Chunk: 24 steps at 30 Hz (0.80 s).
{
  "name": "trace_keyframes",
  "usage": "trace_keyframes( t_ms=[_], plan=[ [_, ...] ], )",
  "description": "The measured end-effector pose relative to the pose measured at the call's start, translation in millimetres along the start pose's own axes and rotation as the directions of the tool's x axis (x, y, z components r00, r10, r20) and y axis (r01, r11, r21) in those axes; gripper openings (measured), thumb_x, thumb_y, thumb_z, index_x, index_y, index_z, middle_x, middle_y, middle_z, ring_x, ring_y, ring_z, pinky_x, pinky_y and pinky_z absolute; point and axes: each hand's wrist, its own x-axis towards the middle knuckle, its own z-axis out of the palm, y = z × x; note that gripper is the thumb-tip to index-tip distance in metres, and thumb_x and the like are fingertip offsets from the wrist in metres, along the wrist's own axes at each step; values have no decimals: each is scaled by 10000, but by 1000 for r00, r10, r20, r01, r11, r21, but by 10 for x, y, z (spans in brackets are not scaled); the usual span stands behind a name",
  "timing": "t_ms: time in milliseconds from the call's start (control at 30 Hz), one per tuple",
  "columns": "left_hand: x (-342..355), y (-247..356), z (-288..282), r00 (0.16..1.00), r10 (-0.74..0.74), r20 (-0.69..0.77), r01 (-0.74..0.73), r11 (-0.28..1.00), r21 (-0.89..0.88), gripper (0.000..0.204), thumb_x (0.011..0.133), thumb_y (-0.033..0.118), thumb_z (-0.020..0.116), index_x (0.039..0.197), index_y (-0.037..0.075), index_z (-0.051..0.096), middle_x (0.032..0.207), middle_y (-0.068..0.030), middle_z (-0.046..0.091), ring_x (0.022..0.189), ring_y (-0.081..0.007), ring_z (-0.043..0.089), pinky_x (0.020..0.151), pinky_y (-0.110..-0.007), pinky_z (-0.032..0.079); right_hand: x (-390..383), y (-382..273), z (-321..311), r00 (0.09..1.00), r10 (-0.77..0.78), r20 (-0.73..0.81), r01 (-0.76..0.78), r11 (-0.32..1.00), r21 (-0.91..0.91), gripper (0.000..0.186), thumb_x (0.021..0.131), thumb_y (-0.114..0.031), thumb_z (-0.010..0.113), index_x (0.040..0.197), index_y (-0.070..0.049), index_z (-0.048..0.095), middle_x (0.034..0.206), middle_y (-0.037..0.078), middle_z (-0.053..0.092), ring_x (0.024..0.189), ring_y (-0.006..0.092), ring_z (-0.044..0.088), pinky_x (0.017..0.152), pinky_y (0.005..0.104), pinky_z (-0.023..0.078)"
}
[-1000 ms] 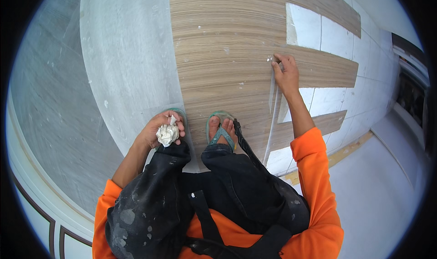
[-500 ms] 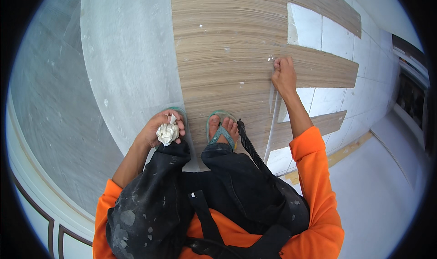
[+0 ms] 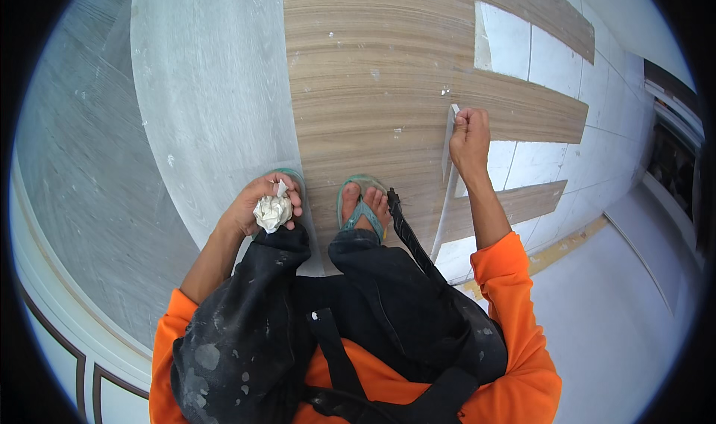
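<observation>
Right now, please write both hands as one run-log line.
left hand: holding crumpled whitish wad | right hand: fingers curled beside translucent strip, grip unclear | nearby: wood-look planks

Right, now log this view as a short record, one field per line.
Left hand: the left hand holds a crumpled white wad
Right hand: the right hand pinches a thin pale strip near its upper end
Floor, middle: wood-look planks, ends staggered toward the right
Between plank ends: white tiles
Left of planks: pale grey panel
Footwear: green sandals
Clothing: orange sleeves, stained dark trousers
</observation>
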Motion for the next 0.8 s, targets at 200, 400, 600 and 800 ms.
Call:
trace_keyframes(
  t_ms=[200, 400, 600, 800],
  plan=[
    [6, 0, 12, 1000, 3, 16, -3, 1000, -7, 245, 781, 206, 548, 948, 28, 552, 843, -177, 633, 761, -292, 646, 556, -426, 574, -20, 7, -15, 979, 195, -50, -193, 980, 54, 27, 843, -10, 501, 866, -10, 516, 868, 140, 530, 787, 290, 524, 723, 356, 421],
    [3, -17, -8, 1000, 9, 2, -9, 1000, -9, 243, 781, 204, 546, 949, 28, 551, 844, -179, 633, 758, -294, 647, 554, -430, 574, -102, -38, -50, 956, 294, -16, -291, 951, 102, 30, 863, -33, 500, 873, -14, 521, 868, 122, 532, 784, 252, 521, 719, 334, 418],
    [6, -5, 1, 1000, 2, 13, -2, 1000, -20, 236, 776, 191, 538, 945, 26, 550, 836, -181, 634, 756, -298, 646, 556, -430, 574, -156, -104, -96, 940, 340, -4, -336, 931, 141, 37, 865, -36, 497, 870, -10, 521, 875, 115, 534, 789, 232, 515, 721, 320, 414],
    [2, 11, 23, 1000, -2, -11, 2, 1000, 1, 228, 779, 190, 535, 937, 27, 549, 831, -179, 634, 753, -297, 646, 551, -427, 574, -215, -162, -146, 926, 379, 7, -375, 915, 146, 40, 861, -36, 492, 863, -8, 521, 872, 111, 534, 782, 219, 510, 716, 315, 413]
  ],
)
